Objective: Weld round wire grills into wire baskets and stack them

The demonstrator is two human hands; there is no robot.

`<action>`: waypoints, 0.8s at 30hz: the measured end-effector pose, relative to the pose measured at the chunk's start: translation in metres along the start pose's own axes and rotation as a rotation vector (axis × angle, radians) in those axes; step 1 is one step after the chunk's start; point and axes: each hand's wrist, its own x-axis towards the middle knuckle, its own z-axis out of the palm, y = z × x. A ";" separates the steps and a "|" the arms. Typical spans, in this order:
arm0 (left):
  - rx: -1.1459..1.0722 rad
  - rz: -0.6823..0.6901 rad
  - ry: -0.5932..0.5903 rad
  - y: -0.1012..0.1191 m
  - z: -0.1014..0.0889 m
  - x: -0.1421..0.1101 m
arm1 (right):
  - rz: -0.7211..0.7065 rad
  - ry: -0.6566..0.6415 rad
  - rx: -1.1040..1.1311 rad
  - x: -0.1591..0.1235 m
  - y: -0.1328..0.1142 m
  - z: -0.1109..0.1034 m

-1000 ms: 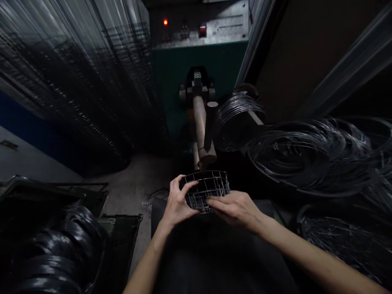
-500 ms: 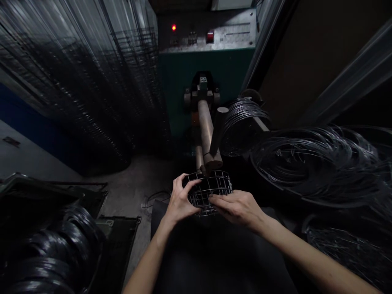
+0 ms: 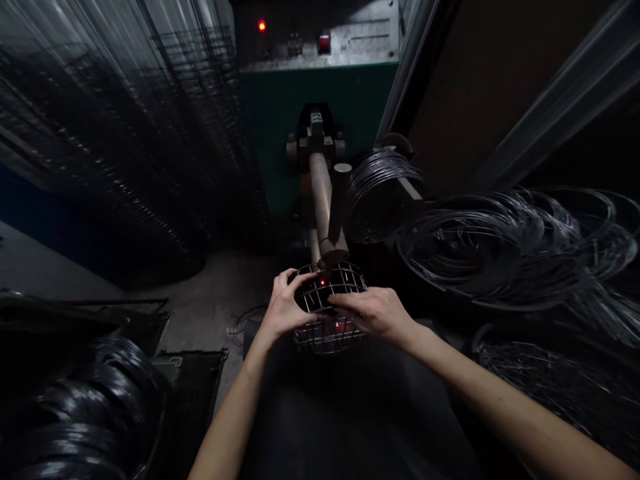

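Beneath the blunt end of a metal arm point(image 3: 323, 193), seen from my head camera, I hold a round wire basket point(image 3: 320, 293) between my two hands, above my dark-covered lap point(image 3: 350, 413). My left hand point(image 3: 286, 308) is spread in a wide curve, fingers along the upper wires and thumb lower down, gripping the basket's left side. My right hand point(image 3: 380, 312) is nearly closed on its right side, fingers together and tips across the near wires; its thumb is hidden. Small orange-red spots glow among the wires, one just below the arm's tip. The arm juts from a green machine point(image 3: 360, 93), whose metal panel point(image 3: 367, 50) carries a lit red lamp point(image 3: 262, 26) and a red switch point(image 3: 325, 43). Right of the arm hangs a wire coil point(image 3: 383, 163), with larger wire loops point(image 3: 505, 223) piled beyond it and loose wires point(image 3: 540, 380) nearer me. At lower left, shiny dark coils point(image 3: 100, 400) lie beside a dark crate point(image 3: 197, 380).
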 end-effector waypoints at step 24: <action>-0.029 -0.024 0.065 -0.032 -0.006 0.051 | 0.432 0.151 0.195 0.032 0.016 0.006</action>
